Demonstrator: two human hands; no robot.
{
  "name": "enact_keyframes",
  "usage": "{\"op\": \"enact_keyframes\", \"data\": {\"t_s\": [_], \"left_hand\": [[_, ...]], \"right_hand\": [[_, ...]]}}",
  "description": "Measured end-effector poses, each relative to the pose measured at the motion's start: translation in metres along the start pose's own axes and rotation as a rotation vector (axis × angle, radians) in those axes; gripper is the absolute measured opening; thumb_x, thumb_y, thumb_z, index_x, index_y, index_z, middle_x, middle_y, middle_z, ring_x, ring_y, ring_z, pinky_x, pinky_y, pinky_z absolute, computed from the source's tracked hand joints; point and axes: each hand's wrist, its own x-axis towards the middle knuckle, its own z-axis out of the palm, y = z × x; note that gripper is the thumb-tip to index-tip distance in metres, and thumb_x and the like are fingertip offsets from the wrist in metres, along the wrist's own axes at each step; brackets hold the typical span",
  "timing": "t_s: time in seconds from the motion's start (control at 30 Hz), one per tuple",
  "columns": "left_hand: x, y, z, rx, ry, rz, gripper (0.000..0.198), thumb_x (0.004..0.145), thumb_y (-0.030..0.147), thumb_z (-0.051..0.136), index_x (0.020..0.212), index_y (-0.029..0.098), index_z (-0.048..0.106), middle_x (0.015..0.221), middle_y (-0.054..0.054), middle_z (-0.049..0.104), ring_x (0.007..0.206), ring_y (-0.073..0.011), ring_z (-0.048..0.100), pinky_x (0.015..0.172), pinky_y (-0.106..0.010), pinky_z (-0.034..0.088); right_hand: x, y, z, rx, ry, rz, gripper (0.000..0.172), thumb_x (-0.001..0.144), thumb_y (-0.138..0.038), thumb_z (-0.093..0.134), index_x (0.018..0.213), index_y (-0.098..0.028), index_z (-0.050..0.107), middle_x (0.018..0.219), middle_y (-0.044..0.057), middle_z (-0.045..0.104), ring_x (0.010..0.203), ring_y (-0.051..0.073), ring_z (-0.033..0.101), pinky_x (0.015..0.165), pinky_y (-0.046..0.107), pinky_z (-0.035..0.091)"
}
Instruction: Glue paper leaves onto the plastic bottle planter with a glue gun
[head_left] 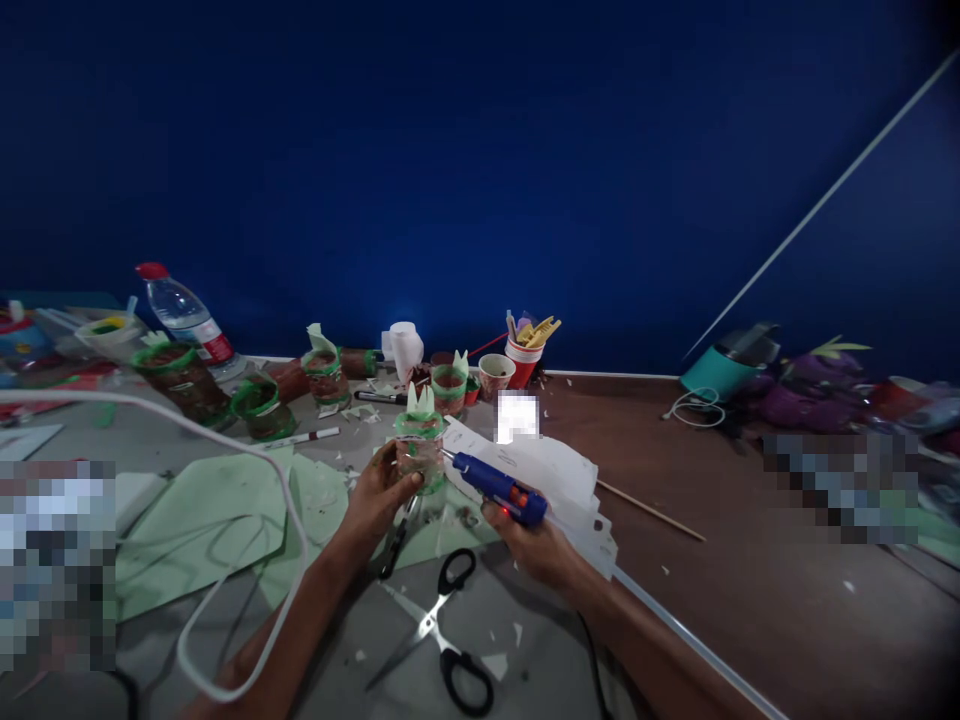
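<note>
Green-rimmed, brownish see-through cup (420,458) stands roughly upright in the left hand (381,492), whose thumb and fingers close around its lower left side; pointed pale-green paper pieces (421,402) rise from its rim. Opposite, the right hand (534,545) grips a dark-blue plastic glue gun (495,488). The gun's long axis slants from lower right to upper left, putting its thin nozzle at the cup's right wall; whether tip and wall touch, I cannot tell. The cup thus lies to the left of the right hand, and the left hand is the nearer, being on it.

Nearer the wearer, black-handled metal scissors (428,623) lie with blades spread. Behind the gun are white paper sheets (570,468). Farther back, a red-and-white paper cup (524,372) holds yellow implements, and a patterned pale paper cup (496,378) stands beside it, its contents unclear. Off to the right, a tilted teal cylindrical container (716,372) has dark objects at its mouth.
</note>
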Motion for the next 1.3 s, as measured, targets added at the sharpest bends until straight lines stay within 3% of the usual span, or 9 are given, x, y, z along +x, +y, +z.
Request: {"op": "enact_keyframes", "data": {"t_s": [0.23,0.4,0.57,0.63,0.77,0.87,0.97,1.07,1.3], "left_hand": [[0.002,-0.008,-0.004,-0.114,0.008,0.019,0.046,0.068,0.033,0.081,0.108,0.019,0.064,0.114,-0.009,0.068,0.105,-0.0264,0.064,0.094,-0.037,0.046],[0.003,-0.006,-0.006,-0.155,-0.011,0.023,0.047,0.066,0.035,0.082,0.108,0.019,0.066,0.111,-0.009,0.070,0.107,-0.0273,0.063,0.097,-0.037,0.044],[0.002,-0.003,-0.004,-0.191,-0.039,0.012,0.047,0.069,0.036,0.079,0.110,0.019,0.066,0.117,-0.011,0.068,0.112,-0.0294,0.062,0.100,-0.042,0.042],[0.002,-0.004,-0.004,-0.219,-0.040,0.008,0.048,0.068,0.036,0.080,0.111,0.019,0.066,0.117,-0.012,0.068,0.112,-0.0299,0.062,0.101,-0.043,0.042],[0.003,-0.005,-0.004,-0.250,-0.054,0.018,0.048,0.069,0.035,0.079,0.111,0.018,0.066,0.118,-0.012,0.068,0.113,-0.0297,0.061,0.101,-0.043,0.041],[0.003,-0.003,-0.002,-0.253,-0.054,0.014,0.047,0.068,0.036,0.080,0.109,0.019,0.067,0.115,-0.012,0.069,0.110,-0.0283,0.062,0.098,-0.040,0.043],[0.002,-0.001,0.000,-0.268,-0.020,0.014,0.044,0.063,0.034,0.084,0.101,0.019,0.068,0.108,-0.010,0.071,0.104,-0.0268,0.064,0.093,-0.037,0.046],[0.002,-0.001,0.001,-0.266,0.005,0.035,0.037,0.063,0.031,0.084,0.095,0.019,0.069,0.099,-0.007,0.071,0.099,-0.0245,0.064,0.090,-0.034,0.047],[-0.001,0.002,0.003,-0.230,-0.006,0.032,0.034,0.064,0.030,0.083,0.089,0.017,0.065,0.094,-0.005,0.067,0.093,-0.0207,0.062,0.087,-0.030,0.047]], "right_hand": [[0.004,0.007,-0.007,0.093,-0.051,-0.041,0.035,0.079,-0.051,0.055,0.084,-0.018,0.063,0.066,0.001,0.059,0.060,0.015,0.052,0.058,0.028,0.045],[0.002,0.008,-0.006,0.105,-0.114,-0.024,0.047,0.080,-0.060,0.053,0.060,-0.018,0.056,0.055,0.001,0.054,0.054,0.013,0.048,0.055,0.026,0.041],[0.001,0.006,-0.009,0.085,-0.146,-0.029,0.056,0.084,-0.065,0.046,0.057,-0.017,0.057,0.056,0.001,0.053,0.053,0.012,0.046,0.053,0.026,0.040],[0.000,-0.001,-0.015,0.061,-0.151,-0.058,0.053,0.086,-0.062,0.045,0.063,-0.016,0.061,0.056,0.001,0.055,0.053,0.013,0.047,0.054,0.026,0.040],[-0.004,-0.013,-0.038,0.030,-0.137,-0.124,0.042,0.088,-0.053,0.048,0.096,-0.015,0.066,0.058,0.000,0.060,0.050,0.013,0.050,0.054,0.026,0.042],[-0.013,-0.006,-0.060,-0.133,-0.011,-0.141,0.036,0.087,-0.047,0.053,0.102,-0.016,0.064,0.063,0.001,0.063,0.050,0.014,0.053,0.051,0.026,0.044],[-0.026,0.015,-0.086,-0.414,0.150,-0.258,0.035,0.083,-0.038,0.061,0.112,-0.018,0.061,0.089,0.008,0.069,0.075,0.023,0.065,0.067,0.032,0.052],[-0.041,0.041,-0.111,-0.665,0.171,-0.335,0.047,0.081,-0.027,0.055,0.127,-0.017,0.053,0.113,0.015,0.065,0.101,0.030,0.064,0.085,0.041,0.052],[-0.077,0.080,-0.140,-0.925,0.132,-0.140,0.071,0.074,-0.018,0.047,0.144,-0.016,0.034,0.135,0.017,0.052,0.120,0.031,0.055,0.099,0.047,0.046]]}}
